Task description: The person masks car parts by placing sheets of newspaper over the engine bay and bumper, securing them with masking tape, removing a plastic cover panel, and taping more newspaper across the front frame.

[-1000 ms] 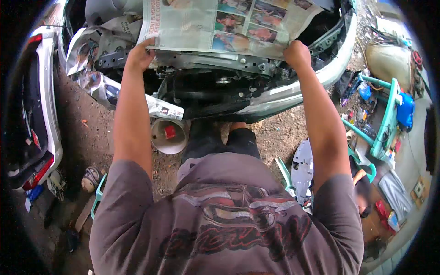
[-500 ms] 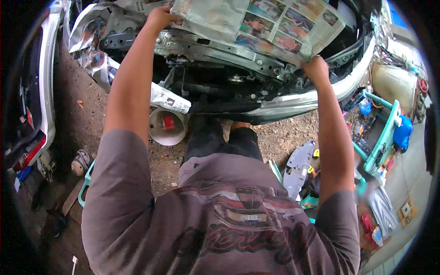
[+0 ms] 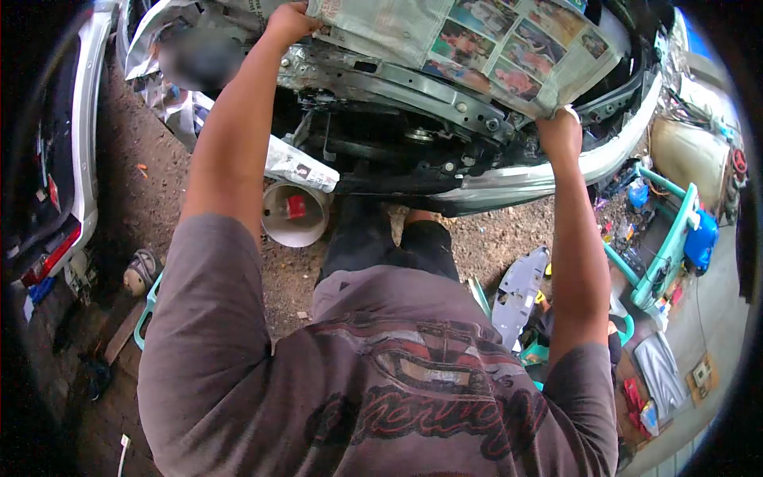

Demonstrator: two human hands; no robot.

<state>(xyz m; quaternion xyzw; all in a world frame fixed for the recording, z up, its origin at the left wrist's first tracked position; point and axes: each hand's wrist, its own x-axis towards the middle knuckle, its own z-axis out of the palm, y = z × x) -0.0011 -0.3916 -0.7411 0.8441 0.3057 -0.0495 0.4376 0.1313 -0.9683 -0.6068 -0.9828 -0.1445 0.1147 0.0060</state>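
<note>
A printed newspaper sheet (image 3: 381, 28) with several colour photos lies spread over the open front of a car. My left hand (image 3: 290, 24) is closed on its near left edge. At the sheet's near right corner, my right hand (image 3: 561, 133) pinches the paper between thumb and fingers. Just below the sheet runs the car's bare metal crossbeam (image 3: 389, 89), with the dark front cavity under it. The sheet's far edge lies outside the view.
A silver bumper edge (image 3: 509, 184) curves in front of my legs. Newspaper-wrapped part (image 3: 298, 165) juts out above a round bucket (image 3: 296, 230) holding something red. A teal frame (image 3: 666, 246) and a grey panel (image 3: 520, 290) are at right; another car (image 3: 83, 159) stands at left.
The newspaper and both hands have shifted slightly to the right in view, my right hand also a little lower. Both hands keep their grip on the sheet.
</note>
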